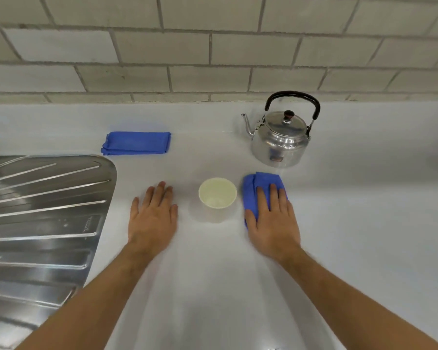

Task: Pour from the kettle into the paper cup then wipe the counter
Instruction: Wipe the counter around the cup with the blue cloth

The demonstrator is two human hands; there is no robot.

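Head view: left hand flat, fingers spread, palm down on counter. Right hand flat, pressing blue cloth. Paper cup upright between them. Kettle beyond the cloth.

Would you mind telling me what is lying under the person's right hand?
A blue cloth lies flat on the counter under the right hand, sticking out past the fingers and thumb. The part beneath the palm is covered, so its full extent cannot be seen.
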